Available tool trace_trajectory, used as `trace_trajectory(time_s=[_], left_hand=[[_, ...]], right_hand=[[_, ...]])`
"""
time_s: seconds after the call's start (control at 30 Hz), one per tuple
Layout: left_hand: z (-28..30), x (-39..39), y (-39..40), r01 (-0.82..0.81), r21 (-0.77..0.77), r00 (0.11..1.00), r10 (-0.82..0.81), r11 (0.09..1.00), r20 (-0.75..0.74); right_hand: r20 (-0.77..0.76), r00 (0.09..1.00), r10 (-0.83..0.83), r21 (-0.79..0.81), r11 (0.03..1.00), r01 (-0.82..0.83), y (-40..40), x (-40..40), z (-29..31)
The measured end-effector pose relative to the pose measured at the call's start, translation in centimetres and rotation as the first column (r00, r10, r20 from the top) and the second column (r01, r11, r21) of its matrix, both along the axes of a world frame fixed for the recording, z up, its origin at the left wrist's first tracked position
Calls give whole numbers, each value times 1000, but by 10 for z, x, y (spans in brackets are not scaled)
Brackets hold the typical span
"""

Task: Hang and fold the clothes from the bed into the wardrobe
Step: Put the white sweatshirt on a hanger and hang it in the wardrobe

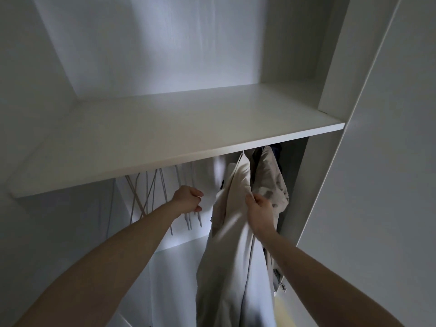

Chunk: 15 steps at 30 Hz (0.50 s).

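Note:
A long cream garment (232,234) hangs from the rail under the white wardrobe shelf (179,138). My right hand (259,210) pinches its upper edge near the shoulder. A second beige garment (271,178) and a dark one (278,152) hang just to its right. My left hand (188,200) reaches in left of the cream garment, fingers curled among the lower ends of several empty white hangers (151,194); whether it grips one is unclear.
The open wardrobe door (382,138) stands on the right. The wardrobe's left wall (28,114) closes in the other side. The upper shelf compartment shows bare white panels. A lower shelf edge (179,244) runs behind the hangers.

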<state>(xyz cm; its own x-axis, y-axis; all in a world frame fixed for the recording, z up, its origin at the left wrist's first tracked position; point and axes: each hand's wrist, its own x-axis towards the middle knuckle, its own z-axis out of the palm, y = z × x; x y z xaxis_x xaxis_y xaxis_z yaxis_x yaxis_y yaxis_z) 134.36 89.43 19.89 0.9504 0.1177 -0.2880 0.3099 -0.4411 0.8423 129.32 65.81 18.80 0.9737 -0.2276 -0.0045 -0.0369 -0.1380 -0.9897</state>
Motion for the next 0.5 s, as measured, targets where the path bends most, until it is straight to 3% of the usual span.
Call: trace_trajectory(time_s=[0.23,0.5], left_hand=[[0,5,2,27,56,1000,-27,998,3],[-3,10,-5,43,106,998,-48,993,44]], right_hand=[[70,997,-30,-65,997,34,13,59,13],[-21,999,51,-274,960,-54,-7,133,14]])
